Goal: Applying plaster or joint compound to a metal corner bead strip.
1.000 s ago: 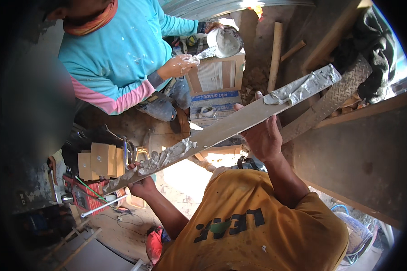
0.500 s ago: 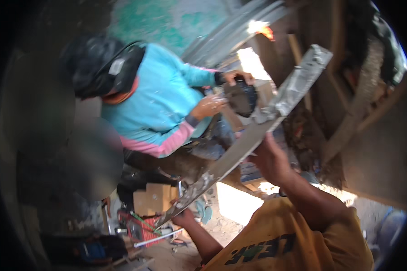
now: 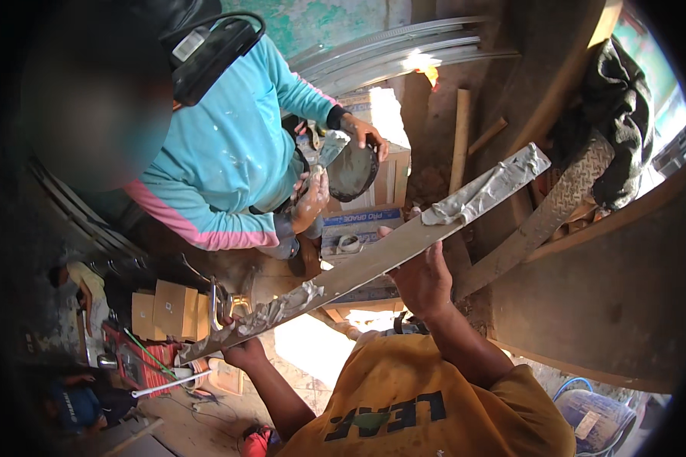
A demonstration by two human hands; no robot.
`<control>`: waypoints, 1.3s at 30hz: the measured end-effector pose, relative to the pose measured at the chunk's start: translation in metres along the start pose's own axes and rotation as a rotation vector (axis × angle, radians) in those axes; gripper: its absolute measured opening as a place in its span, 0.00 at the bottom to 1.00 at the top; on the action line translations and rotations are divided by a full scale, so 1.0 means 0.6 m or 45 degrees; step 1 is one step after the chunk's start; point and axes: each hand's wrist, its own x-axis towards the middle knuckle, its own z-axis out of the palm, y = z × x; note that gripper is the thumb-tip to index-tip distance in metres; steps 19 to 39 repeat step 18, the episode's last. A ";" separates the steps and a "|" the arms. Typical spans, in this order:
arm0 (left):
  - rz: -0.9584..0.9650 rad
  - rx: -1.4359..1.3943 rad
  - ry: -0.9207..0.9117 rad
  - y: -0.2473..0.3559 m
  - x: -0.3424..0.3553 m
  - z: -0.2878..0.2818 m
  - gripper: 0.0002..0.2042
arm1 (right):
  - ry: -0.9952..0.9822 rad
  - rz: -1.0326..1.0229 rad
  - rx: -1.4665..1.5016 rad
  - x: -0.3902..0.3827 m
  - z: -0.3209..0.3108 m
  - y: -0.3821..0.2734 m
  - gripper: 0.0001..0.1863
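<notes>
A long, narrow flat strip (image 3: 358,263) slants across the view, its right end higher, with ragged grey putty at both ends and a smoother middle. My left hand (image 3: 244,352) is closed around its lower left end, thumb on the upper edge. Farther right, my right hand (image 3: 423,282) is closed on the strip from below, its thumb at the far edge. Across from me, a co-worker in a light blue and pink top (image 3: 221,152) holds a black bowl (image 3: 356,171) of grey putty in one hand. The other hand has a putty knife (image 3: 333,147) at the bowl.
A roll of tape (image 3: 348,244) sits on a box beyond the strip. Cardboard boxes (image 3: 179,308) and a red crate (image 3: 133,358) stand at left. Metal profiles (image 3: 404,53) lean at the back. Large curved panels (image 3: 587,297) occupy the right, near a blue container (image 3: 598,419).
The strip now lies at a flatter slant, still in both my hands. My view has shifted. The co-worker's bowl now shows its putty, and the knife has come into sight.
</notes>
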 end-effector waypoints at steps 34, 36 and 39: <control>-0.034 -0.041 -0.035 -0.014 -0.011 0.026 0.19 | 0.135 -0.001 0.040 0.016 -0.006 0.009 0.31; -0.034 -0.041 -0.035 -0.014 -0.011 0.026 0.19 | 0.135 -0.001 0.040 0.016 -0.006 0.009 0.31; -0.034 -0.041 -0.035 -0.014 -0.011 0.026 0.19 | 0.135 -0.001 0.040 0.016 -0.006 0.009 0.31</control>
